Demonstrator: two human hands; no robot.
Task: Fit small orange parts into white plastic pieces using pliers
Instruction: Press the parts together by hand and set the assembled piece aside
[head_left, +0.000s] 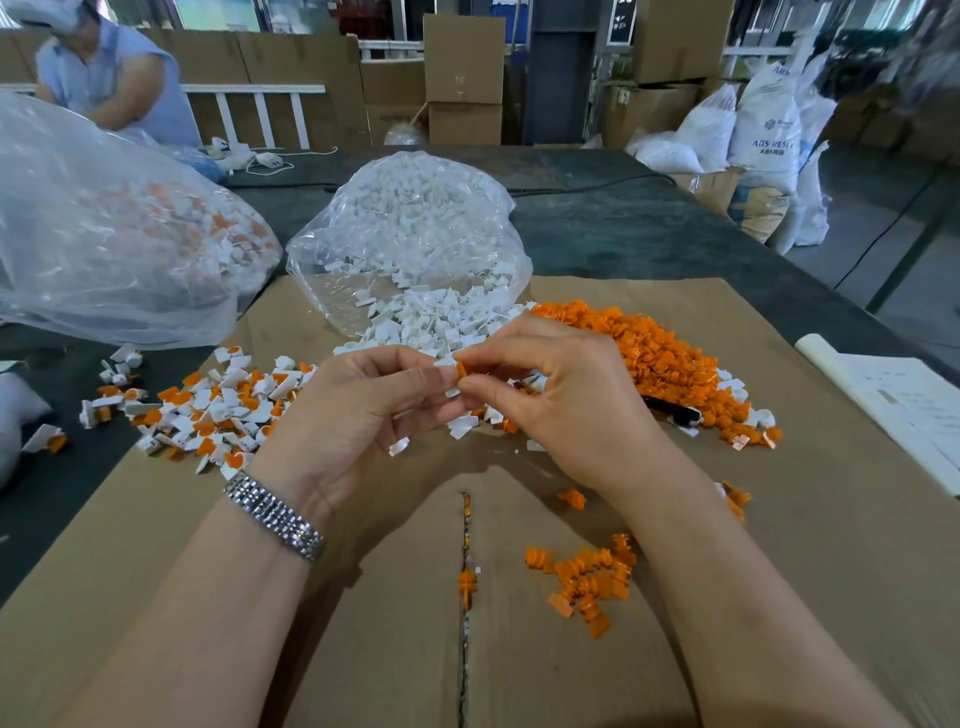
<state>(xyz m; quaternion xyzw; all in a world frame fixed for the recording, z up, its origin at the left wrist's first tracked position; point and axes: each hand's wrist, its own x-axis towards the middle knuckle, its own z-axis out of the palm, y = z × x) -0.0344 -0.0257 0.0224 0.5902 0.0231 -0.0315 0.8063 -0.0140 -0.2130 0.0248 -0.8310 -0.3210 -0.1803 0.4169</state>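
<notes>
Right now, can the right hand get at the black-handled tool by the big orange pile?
Probably yes: the black-handled tool lies uncovered just right of the right hand, but that hand pinches an orange part and must release it first.

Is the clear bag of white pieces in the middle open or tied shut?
Open: the clear bag lies with its mouth facing the person, white pieces spilling onto the cardboard.

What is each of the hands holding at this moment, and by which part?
The left hand pinches a white plastic piece; the right hand pinches a small orange part by its edge. The exact spots are partly hidden.
</notes>
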